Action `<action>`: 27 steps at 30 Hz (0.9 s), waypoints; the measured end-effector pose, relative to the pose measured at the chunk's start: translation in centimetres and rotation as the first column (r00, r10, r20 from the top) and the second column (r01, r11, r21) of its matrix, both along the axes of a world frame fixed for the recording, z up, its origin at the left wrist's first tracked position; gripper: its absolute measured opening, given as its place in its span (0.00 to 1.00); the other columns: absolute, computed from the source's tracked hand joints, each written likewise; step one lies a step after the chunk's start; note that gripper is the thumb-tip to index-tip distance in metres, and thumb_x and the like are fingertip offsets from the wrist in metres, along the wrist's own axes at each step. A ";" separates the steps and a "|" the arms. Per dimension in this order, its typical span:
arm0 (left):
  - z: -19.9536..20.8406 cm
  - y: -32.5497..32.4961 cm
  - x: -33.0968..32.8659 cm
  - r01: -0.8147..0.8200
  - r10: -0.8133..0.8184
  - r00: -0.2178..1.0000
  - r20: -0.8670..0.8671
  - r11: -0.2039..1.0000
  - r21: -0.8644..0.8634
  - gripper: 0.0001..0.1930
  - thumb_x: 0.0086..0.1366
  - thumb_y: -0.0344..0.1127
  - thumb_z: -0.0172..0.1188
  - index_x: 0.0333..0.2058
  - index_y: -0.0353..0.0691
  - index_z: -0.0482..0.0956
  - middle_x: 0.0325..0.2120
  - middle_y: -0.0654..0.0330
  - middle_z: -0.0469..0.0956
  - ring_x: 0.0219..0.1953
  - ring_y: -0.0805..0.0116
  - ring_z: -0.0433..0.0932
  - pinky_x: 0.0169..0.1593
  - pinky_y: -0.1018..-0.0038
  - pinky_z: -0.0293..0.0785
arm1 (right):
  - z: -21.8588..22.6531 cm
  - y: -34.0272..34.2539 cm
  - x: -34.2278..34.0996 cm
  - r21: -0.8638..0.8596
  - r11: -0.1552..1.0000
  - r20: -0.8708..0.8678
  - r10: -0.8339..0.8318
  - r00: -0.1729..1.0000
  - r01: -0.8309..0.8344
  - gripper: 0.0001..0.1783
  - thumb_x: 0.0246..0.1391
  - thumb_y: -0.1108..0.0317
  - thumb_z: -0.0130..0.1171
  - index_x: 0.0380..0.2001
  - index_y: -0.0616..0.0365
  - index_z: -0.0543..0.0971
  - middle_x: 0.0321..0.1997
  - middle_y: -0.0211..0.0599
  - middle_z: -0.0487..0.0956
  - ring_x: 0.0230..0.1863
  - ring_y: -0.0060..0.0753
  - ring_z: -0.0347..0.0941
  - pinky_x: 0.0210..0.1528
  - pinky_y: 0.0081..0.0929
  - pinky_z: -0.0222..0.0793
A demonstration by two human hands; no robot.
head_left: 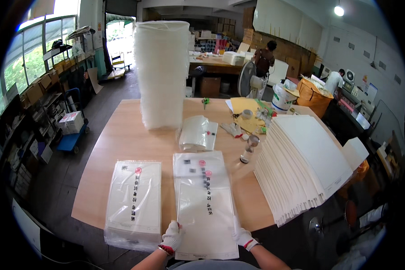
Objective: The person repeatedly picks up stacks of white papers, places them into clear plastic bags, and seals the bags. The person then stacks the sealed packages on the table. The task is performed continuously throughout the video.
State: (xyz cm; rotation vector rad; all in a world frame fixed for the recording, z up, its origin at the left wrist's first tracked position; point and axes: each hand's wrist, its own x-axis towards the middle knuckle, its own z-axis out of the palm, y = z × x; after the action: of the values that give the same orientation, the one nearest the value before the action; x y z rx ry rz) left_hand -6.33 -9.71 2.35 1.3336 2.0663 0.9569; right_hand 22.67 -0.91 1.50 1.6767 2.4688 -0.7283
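A long white printed envelope (206, 229) lies in front of me at the table's near edge, with a translucent plastic sleeve (183, 170) around its upper part. My left hand (172, 236), in a white knit glove with a red cuff, is closed on its left edge. On the opposite edge, my right hand (243, 237), gloved alike, grips the side with its fingers partly hidden. Left of it sits a pile of similar envelopes in clear plastic (134, 195). Behind lies a smaller stack of clear bags (197, 133).
A tall column of translucent plastic bags (162, 74) stands at the back left. On the right leans a big fanned stack of white envelopes (301, 157). A clear bottle (249, 150), scissors (205, 103) and a bucket (283, 98) share the table. Two people work farther back.
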 end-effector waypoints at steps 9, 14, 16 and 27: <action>0.4 -9.9 1.3 0.498 -0.510 0.856 0.090 0.858 0.124 0.16 0.54 0.34 0.57 0.43 0.41 0.72 0.33 0.52 0.71 0.35 0.55 0.73 0.36 0.67 0.70 | 1.9 -11.8 3.3 0.183 0.982 -0.257 0.093 0.962 -0.046 0.32 0.50 0.55 0.48 0.58 0.51 0.56 0.15 0.45 0.72 0.16 0.49 0.69 0.17 0.48 0.60; 3.2 -9.0 2.9 0.062 -0.070 0.996 0.058 0.989 0.132 0.09 0.48 0.19 0.46 0.30 0.36 0.69 0.20 0.57 0.68 0.24 0.65 0.69 0.30 0.71 0.67 | 3.3 -10.0 3.4 0.310 0.916 -0.316 -0.152 0.936 0.254 0.21 0.51 0.57 0.49 0.48 0.47 0.69 0.10 0.44 0.69 0.14 0.47 0.68 0.16 0.44 0.61; 7.0 -9.6 3.1 0.137 -0.131 0.933 0.334 0.991 0.005 0.06 0.48 0.22 0.49 0.28 0.36 0.69 0.21 0.54 0.71 0.26 0.58 0.73 0.31 0.68 0.70 | 6.4 -12.5 5.3 0.080 0.989 -0.126 -0.116 0.985 0.126 0.19 0.53 0.60 0.48 0.48 0.52 0.69 0.18 0.44 0.74 0.22 0.42 0.74 0.26 0.39 0.69; 13.9 -7.8 0.7 0.262 -0.292 0.955 -0.052 0.746 0.612 0.07 0.45 0.21 0.54 0.16 0.40 0.67 0.18 0.57 0.70 0.22 0.63 0.72 0.28 0.71 0.69 | -0.8 -6.9 -3.9 -0.662 0.741 -0.748 -0.645 0.153 -0.115 0.18 0.56 0.66 0.46 0.49 0.63 0.68 0.47 0.42 0.73 0.45 0.35 0.72 0.47 0.33 0.69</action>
State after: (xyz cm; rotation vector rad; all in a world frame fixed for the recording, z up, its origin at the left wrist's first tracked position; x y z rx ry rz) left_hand -5.59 -17.56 16.28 1.8507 1.4879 1.5815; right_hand 18.72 -7.77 0.69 1.5468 1.6676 -3.1258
